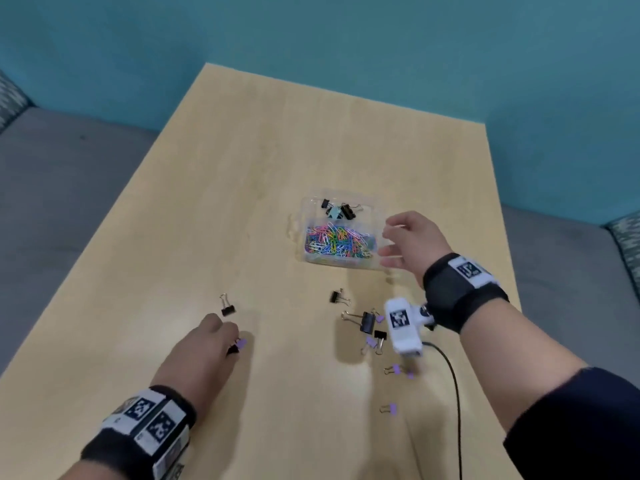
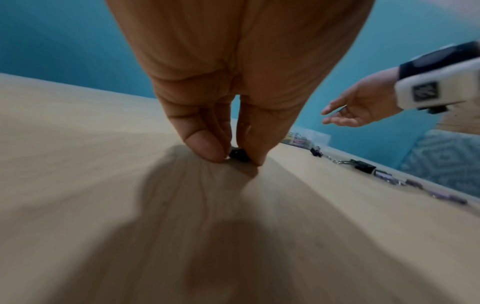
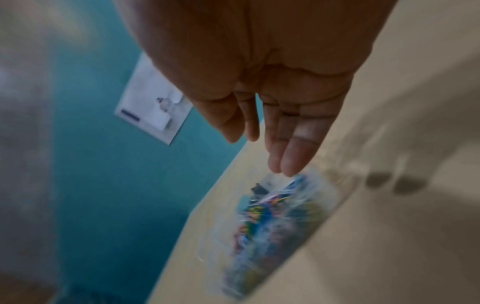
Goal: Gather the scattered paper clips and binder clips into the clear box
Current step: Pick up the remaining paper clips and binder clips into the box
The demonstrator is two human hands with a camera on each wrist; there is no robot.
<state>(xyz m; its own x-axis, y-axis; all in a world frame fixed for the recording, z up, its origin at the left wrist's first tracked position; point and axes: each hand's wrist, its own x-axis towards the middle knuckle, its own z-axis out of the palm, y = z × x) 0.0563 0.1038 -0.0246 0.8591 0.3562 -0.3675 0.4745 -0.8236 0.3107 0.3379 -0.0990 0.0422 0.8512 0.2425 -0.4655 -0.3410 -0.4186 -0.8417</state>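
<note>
The clear box (image 1: 379, 216) sits mid-table, with coloured paper clips (image 1: 337, 242) in its near part and binder clips (image 1: 341, 209) in its far part. My right hand (image 1: 398, 242) hovers at the box's right side, fingers straight and empty; the blurred right wrist view shows that hand (image 3: 262, 152) above the box (image 3: 330, 207). My left hand (image 1: 230, 341) is down on the table, thumb and finger pinching a small black binder clip (image 2: 238, 154), with a purple clip (image 1: 241, 343) beside the fingertips. Loose black (image 1: 367, 322) and purple binder clips (image 1: 396, 369) lie under my right wrist.
A lone black binder clip (image 1: 227, 308) lies just beyond my left hand, another (image 1: 336, 296) nearer the box. A black cable (image 1: 453, 393) runs down the table's right side. The wooden table (image 1: 242, 168) stands against a teal wall, with grey seating on both sides.
</note>
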